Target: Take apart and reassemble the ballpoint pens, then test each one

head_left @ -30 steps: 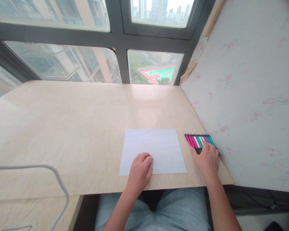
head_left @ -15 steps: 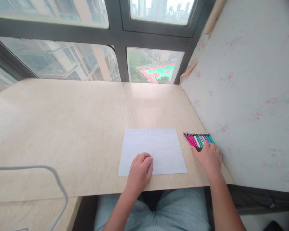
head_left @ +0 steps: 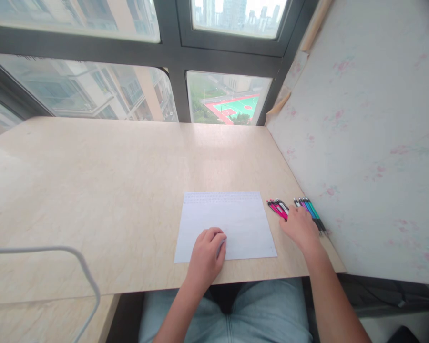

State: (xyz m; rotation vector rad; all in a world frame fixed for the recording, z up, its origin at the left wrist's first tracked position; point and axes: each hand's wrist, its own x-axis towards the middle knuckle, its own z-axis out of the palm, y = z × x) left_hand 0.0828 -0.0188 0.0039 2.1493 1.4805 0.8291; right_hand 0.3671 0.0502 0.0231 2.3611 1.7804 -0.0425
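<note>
A sheet of white paper (head_left: pixel 243 228) lies on the table, with lines of small writing along its top edge. My left hand (head_left: pixel 208 252) rests curled on the lower part of the sheet; a greyish sliver shows between thumb and fingers, too small to name. To the right of the paper, my right hand (head_left: pixel 302 228) is closed over a bunch of pens (head_left: pixel 277 208), pink, white and dark, whose lower ends it hides. Another group of pens (head_left: pixel 310 209), blue, green and purple, lies by the wall just right of that hand.
The pale table (head_left: pixel 103 190) stretches left and back to the dark window frame (head_left: pixel 221 57). A flowered wall panel (head_left: pixel 372 157) bounds the right side, close to the pens. A grey cable (head_left: pixel 82 262) loops over the table's left front edge.
The row of pens has split into two groups. My right hand has drawn the left group slightly left and bunched it together. My left hand has stayed put on the paper.
</note>
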